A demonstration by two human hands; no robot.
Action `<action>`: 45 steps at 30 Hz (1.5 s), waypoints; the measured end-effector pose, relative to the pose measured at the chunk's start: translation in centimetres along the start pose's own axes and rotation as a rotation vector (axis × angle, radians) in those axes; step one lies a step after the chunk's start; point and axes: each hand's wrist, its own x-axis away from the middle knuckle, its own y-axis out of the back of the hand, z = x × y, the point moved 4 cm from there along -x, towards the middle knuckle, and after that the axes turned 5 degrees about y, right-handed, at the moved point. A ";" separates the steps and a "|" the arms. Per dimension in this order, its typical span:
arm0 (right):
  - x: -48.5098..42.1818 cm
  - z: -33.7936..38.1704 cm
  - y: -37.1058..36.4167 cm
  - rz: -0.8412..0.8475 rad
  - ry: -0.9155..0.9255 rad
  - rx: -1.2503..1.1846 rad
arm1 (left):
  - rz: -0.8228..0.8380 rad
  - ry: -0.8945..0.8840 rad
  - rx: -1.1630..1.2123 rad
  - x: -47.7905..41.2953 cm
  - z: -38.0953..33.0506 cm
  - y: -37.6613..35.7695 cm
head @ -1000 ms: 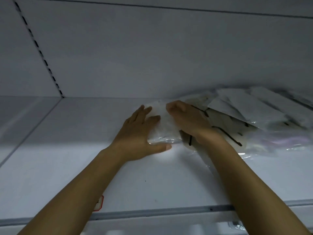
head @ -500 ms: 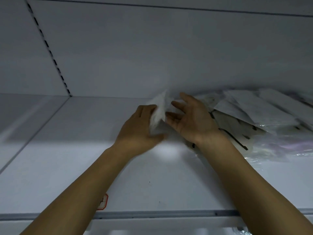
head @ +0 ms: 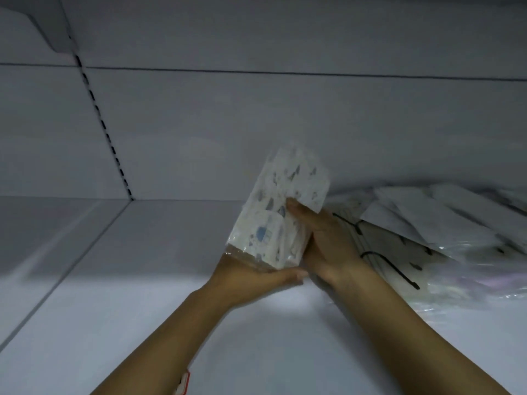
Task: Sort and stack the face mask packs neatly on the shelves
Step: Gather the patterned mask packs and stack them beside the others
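While both hands [head: 288, 260] gripped one patterned pack [head: 281, 212], the heap [head: 427, 238] lay unsorted and nothing was stacked.

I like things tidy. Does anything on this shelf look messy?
Yes. The pile of mask packs on the right of the shelf is jumbled: packs overlap at different angles, not stacked. The left hand and right hand hold one patterned pack tilted above the shelf.
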 end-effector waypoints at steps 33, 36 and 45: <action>-0.6 -3.5 1.0 0.057 0.266 0.738 | -0.208 0.049 -0.312 -1.7 0.2 1.7; -0.4 -3.3 0.9 0.043 0.270 0.757 | -0.295 0.072 -0.387 -1.2 0.1 1.7; 1.8 -2.2 -0.7 -0.072 -0.086 0.205 | -0.515 0.126 0.444 4.2 -1.2 2.1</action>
